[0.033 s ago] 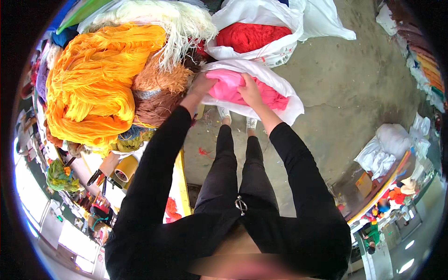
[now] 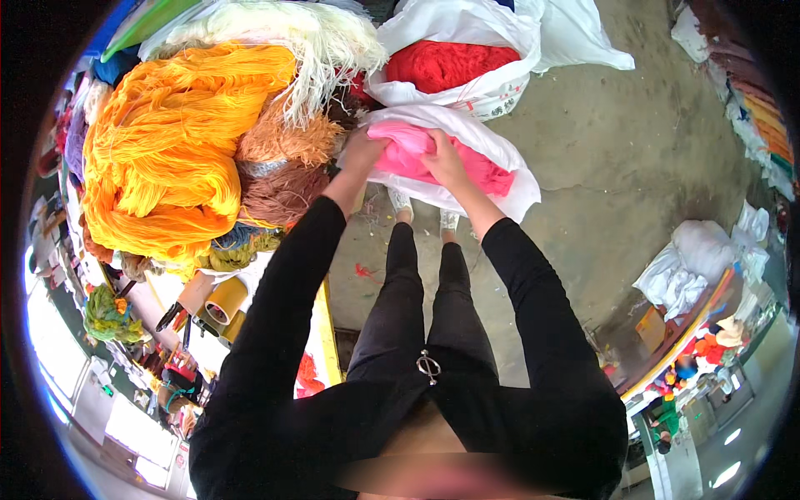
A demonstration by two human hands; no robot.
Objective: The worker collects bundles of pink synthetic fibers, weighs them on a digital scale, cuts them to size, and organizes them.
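Note:
A bundle of light pink yarn (image 2: 404, 136) stretches between my two hands, over the mouth of a white sack (image 2: 504, 148). My left hand (image 2: 364, 152) closes on the bundle's left end, at the sack's left rim. On the other end my right hand (image 2: 444, 162) grips with its thumb and fingers. Deeper pink yarn (image 2: 487, 173) fills the sack to the right of my right hand. The fingertips of both hands are partly buried in the strands.
Orange-yellow yarn (image 2: 167, 150), cream yarn (image 2: 267, 33) and brown yarn (image 2: 283, 196) are heaped at my left. Beyond the pink yarn stands a white sack of red yarn (image 2: 450, 67). Yellow tubes (image 2: 223, 304) lie on the left table. White bags (image 2: 687, 258) sit at the right.
My left hand and forearm have shifted slightly to the right. The light pink bundle looks more bunched between my hands; my right hand has barely moved.

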